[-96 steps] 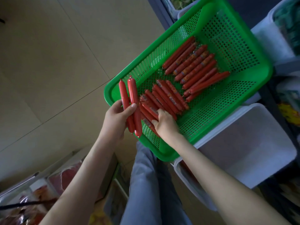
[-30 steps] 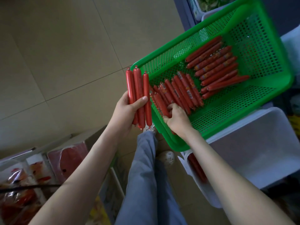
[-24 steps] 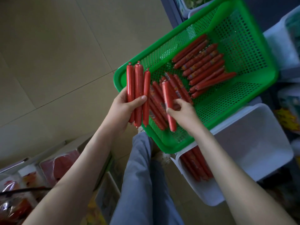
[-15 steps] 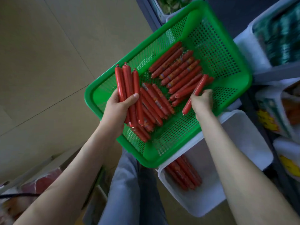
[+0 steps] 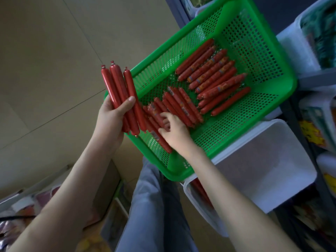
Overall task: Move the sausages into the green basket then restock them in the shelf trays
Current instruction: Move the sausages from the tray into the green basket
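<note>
head | left hand (image 5: 112, 117) centre-left, thumb and fingers clamped round three sausages (image 5: 120, 93) beside green basket (image 5: 283, 70) rim | right hand (image 5: 174, 131) centre, fingers curled onto near pile (image 5: 181, 104) in basket, pinch cannot be told | judged light, stiff, slick-skinned: grasp mid-length | white tray (image 5: 263, 160) lower right

sausages (image 5: 209, 71): printed wrapper bands, centre of frame, too blurred to read
shelf packets (image 5: 312, 131): right edge, print illegible
</note>
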Available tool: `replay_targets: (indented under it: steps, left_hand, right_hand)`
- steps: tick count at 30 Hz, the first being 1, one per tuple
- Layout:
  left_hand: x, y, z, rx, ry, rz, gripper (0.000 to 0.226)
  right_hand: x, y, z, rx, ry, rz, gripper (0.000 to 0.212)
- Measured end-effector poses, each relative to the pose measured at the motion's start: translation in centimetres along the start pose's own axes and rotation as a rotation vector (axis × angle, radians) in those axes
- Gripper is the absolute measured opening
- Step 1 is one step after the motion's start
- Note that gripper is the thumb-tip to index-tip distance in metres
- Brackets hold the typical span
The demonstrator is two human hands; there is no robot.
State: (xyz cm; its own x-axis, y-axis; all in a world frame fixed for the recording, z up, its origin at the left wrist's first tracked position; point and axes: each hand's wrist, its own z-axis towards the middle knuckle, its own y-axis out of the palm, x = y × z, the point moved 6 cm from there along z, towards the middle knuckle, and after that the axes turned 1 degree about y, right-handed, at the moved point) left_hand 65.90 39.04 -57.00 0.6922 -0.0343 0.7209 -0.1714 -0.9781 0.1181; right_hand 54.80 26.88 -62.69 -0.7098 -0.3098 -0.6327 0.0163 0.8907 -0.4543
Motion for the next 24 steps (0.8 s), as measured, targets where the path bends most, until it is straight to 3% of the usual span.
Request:
replay_targets:
  steps: [7,11,19,22,24]
  left_hand:
    - [-1.4,-5.4,-2.3,0.001,0.016,-0.059,0.02]
    - [-3.2,-6.9,-3.4,0.008,-0.018,-0.128,0.021]
    - [-4.0,-7.0,-4.7,0.005,-0.052,-0.187,0.022]
    - [-3.5,-6.4,-4.5,-0.002,-0.047,-0.183,0.022]
    - [-3.2,-5.7,-4.2,-0.014,-0.05,-0.191,0.023]
  right_hand:
    - [-2.7,4.7,2.1,-0.116,-0.173,-0.515,0.06]
    - [-3.2,5.3,3.2,-0.103,-0.091,-0.611,0.038]
    - [-4.6,2.5,-0.1,-0.162,-0.104,-0.211,0.036]
    - [-4.1,-0.1,-0.6,-0.084,-0.098,0.046,0.033]
    - [-2.8,-2.9,-0.3,0.034,0.001,0.3,0.029]
